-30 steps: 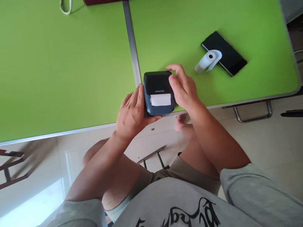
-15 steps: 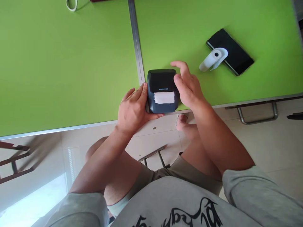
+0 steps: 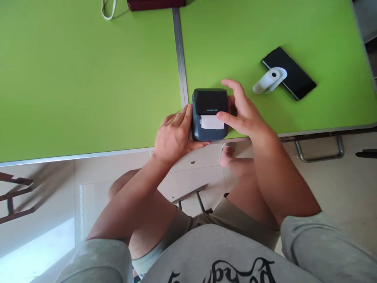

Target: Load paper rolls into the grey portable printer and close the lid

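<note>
A small dark-blue and black label printer stands on the green table near its front edge, with a white paper strip out of its slot. Along the printer's left side lie the fingers of my left hand, and its thumb runs along the front, so the printer is held between them. My right hand is at the right side: its thumb tip rests at the upper right part of the paper, while the index finger stretches beyond the printer. Its other fingers press at the printer's right wall, partly hidden.
To the right, a loose white paper roll lies partly over a black smartphone. A dark red object and a white cord loop are at the far edge of view. A metal strip divides the tabletop.
My right thumb has moved from beside the printer's lid onto its top by the paper, and the fingers have come against the right side. The view has shifted slightly; my left hand keeps its hold.
</note>
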A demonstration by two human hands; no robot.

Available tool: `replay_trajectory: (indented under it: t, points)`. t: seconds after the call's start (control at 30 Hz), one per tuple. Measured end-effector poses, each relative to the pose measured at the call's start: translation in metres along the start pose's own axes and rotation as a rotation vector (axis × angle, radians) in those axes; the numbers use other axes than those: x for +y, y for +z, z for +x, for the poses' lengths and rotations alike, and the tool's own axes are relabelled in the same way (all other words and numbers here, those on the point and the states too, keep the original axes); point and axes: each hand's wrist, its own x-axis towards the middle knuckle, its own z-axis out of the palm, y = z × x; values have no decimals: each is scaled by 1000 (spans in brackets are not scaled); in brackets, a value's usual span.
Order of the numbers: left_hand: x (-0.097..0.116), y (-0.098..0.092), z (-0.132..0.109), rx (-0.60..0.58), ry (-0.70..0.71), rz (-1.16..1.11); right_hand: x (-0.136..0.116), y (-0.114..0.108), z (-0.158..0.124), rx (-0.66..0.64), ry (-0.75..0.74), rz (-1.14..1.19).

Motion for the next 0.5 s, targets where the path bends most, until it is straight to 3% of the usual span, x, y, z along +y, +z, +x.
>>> replay_trajectory:
  t: [0.13, 0.27, 0.33, 0.5]
  points:
    - [-3, -2, 1, 34, -75, -241, 7, 1, -1, 34, -48, 47]
    - [-7, -14, 4, 266, -194, -958, -7, 3, 0, 150, -80, 25]
    - [-7, -20, 7, 267, -266, -1214, -22, 4, 4, 242, -144, 18]
    - [-1, -26, 11, 251, -370, -1401, -55, 3, 18, 458, -312, 105]
